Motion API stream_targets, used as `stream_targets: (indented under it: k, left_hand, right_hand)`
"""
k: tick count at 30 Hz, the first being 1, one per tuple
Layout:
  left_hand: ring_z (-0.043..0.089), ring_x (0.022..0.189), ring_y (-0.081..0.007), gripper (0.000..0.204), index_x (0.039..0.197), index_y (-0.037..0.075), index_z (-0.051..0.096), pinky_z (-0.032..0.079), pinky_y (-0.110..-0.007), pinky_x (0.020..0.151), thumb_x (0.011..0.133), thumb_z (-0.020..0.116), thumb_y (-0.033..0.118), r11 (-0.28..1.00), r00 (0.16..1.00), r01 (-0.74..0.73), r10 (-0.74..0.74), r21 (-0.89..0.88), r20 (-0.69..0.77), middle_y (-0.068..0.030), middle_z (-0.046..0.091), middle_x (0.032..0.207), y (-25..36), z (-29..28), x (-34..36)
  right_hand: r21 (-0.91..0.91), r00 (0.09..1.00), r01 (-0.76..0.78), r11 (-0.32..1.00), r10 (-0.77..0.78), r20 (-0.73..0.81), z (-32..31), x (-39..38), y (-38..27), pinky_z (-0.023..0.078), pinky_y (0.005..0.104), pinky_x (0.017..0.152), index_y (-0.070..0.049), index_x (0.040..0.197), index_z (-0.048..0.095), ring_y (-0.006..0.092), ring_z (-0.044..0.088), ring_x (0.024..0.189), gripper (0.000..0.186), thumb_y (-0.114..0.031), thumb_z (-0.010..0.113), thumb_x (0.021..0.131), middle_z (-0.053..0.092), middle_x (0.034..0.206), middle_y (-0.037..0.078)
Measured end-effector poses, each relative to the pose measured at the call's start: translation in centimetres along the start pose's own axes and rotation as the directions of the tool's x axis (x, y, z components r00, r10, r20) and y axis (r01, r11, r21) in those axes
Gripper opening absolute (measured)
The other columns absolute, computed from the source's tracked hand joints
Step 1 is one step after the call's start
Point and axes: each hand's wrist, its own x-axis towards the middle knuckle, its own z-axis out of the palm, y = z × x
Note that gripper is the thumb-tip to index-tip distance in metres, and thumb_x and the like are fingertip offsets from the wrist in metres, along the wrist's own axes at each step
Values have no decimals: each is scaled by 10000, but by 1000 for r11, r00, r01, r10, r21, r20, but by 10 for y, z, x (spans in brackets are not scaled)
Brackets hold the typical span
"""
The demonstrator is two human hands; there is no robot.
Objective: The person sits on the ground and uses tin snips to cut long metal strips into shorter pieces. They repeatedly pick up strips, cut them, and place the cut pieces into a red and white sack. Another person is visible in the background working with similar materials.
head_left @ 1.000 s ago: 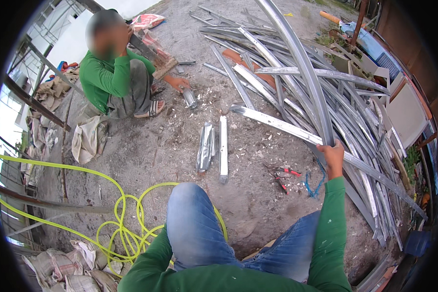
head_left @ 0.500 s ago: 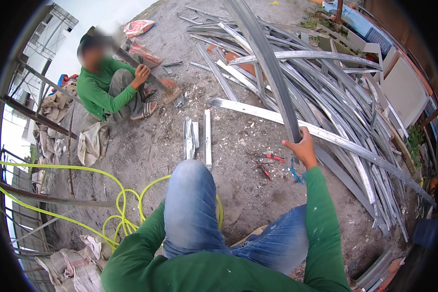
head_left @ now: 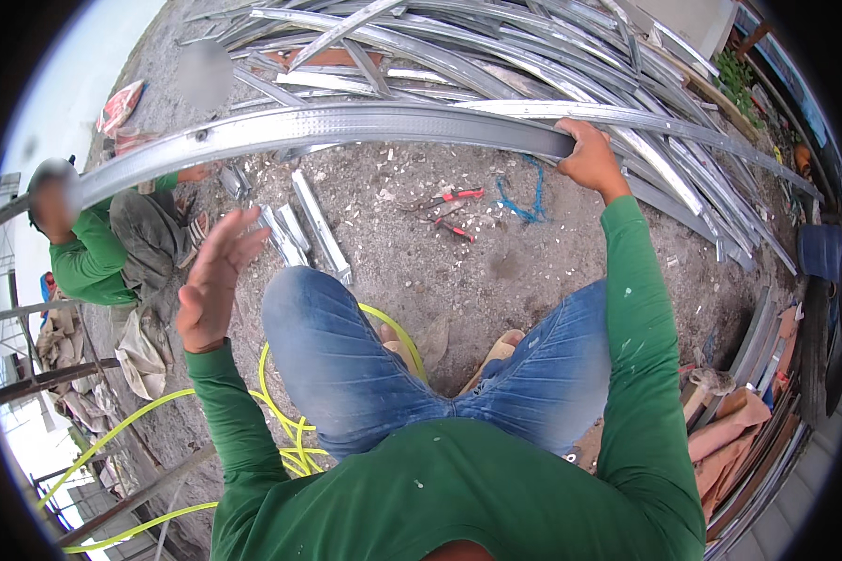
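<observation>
My right hand (head_left: 589,159) grips a long silvery metal channel (head_left: 365,126) that lies crosswise in front of me, stretching out to the left past the crouching co-worker. My left hand (head_left: 215,276) is raised below that channel, fingers spread, holding nothing. Between me and the metal pile (head_left: 533,65) lie two pairs of red-handled pliers (head_left: 454,196), a tangle of blue cord (head_left: 529,210), a narrow straight offcut (head_left: 320,224) and some crumpled short metal pieces (head_left: 283,234) on the gritty ground (head_left: 486,271).
A co-worker (head_left: 94,257) in a green sleeve crouches at the left, near pale sacks (head_left: 145,360). A yellow hose (head_left: 122,425) loops around my left side. Stacked scrap strips and sheets (head_left: 730,430) lie at my right, beside a dark blue container (head_left: 819,251).
The channel in my right hand has swung down from steeply raised to crosswise. My left hand has risen into view from behind my knee. The view has shifted, and the co-worker appears farther left.
</observation>
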Motion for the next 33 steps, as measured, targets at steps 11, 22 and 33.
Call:
stream_targets:
  k: [11,22,33]
  left_hand:
    - [649,1218,-411,889,1446,67,574,493,-475,1052,778,834,594,408,928,-150,-255,901,270,-261,678,1283,-36,58,122]
    - [707,984,-427,626,1231,-42,645,528,-481,846,866,808,440,433,950,37,-294,901,102,-269,718,1001,22,0,71]
    - [731,815,-397,487,1158,33,706,551,-471,734,902,766,443,703,936,289,-66,650,-345,-216,726,830,-10,28,18]
  right_hand:
    - [-9,920,392,920,-392,2,32,25,-180,312,443,974,-109,1032,737,267,619,1040,400,26,697,658,727,988,49]
    - [-103,791,306,946,-314,-526,53,31,-248,306,517,1058,-110,1243,527,372,405,1261,606,-1,742,687,420,1291,197]
    - [-245,794,-87,966,215,569,257,39,-78,314,551,1219,-41,1596,303,419,287,1527,1205,-558,900,686,292,1646,258]
